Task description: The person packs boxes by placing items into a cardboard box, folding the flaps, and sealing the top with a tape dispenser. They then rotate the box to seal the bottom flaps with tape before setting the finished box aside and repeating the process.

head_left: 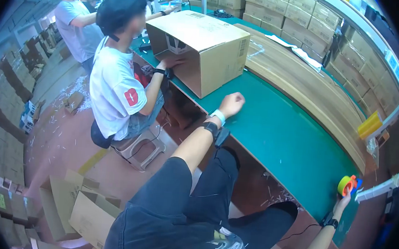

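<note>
My left hand (231, 104) is over the green tabletop (274, 130), just in front of a large cardboard box (222, 68). Its fingers are curled in, and I see nothing in them. The box lies on its side with its open end facing left; another person's hand reaches into that opening, where a white and dark item (175, 45) shows. At the table's right end, my right hand (345, 200) grips a tape dispenser (344, 184) with a yellow roll and orange and blue parts.
A co-worker in a white shirt (118, 78) sits on a stool (143, 153) to my left. Wooden boards (301, 85) run along the table's far side. Stacked cartons (306, 20) stand behind. Open boxes (91, 214) and paper scraps lie on the floor at left.
</note>
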Demonstrator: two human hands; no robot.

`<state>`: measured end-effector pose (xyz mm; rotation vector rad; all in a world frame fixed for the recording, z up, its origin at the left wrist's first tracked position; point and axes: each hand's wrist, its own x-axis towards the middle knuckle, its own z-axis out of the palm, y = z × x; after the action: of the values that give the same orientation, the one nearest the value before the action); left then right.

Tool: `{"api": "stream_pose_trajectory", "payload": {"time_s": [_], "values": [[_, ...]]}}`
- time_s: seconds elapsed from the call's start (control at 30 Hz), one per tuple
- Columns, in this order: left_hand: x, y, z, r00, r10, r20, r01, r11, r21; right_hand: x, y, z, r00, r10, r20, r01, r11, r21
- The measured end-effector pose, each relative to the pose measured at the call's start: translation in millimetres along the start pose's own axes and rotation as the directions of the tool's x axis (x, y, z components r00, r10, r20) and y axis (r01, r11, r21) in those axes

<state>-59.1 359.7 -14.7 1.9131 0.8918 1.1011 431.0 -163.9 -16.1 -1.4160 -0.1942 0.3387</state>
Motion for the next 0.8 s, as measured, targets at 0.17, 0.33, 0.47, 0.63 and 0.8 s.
{"api": "stream_pose_trajectory", "payload": {"time_s": [0.17,0.33,0.47,0.63,0.8], "values": [[-2,-4,9,0.996,-0.054,0.076,0.047,0.995,0.09,19,27,-60,0.956,-0.186,-0.227,0.147,0.973,-0.181],[11,-2,1,0.996,-0.083,-0.031,0.085,0.995,0.061,35,41,-54,0.952,-0.216,-0.218,0.213,0.976,-0.037],[-2,4,16,0.998,0.034,0.057,-0.054,0.916,0.398,27,40,-50,0.938,-0.27,-0.218,0.24,0.958,-0.156],[0,3,27,0.992,0.088,0.093,-0.125,0.817,0.563,27,44,-35,0.897,-0.428,-0.113,0.386,0.881,-0.274],[9,-6,30,0.993,0.09,0.073,-0.116,0.803,0.585,35,48,-22,0.9,-0.424,-0.103,0.375,0.872,-0.314]]}}
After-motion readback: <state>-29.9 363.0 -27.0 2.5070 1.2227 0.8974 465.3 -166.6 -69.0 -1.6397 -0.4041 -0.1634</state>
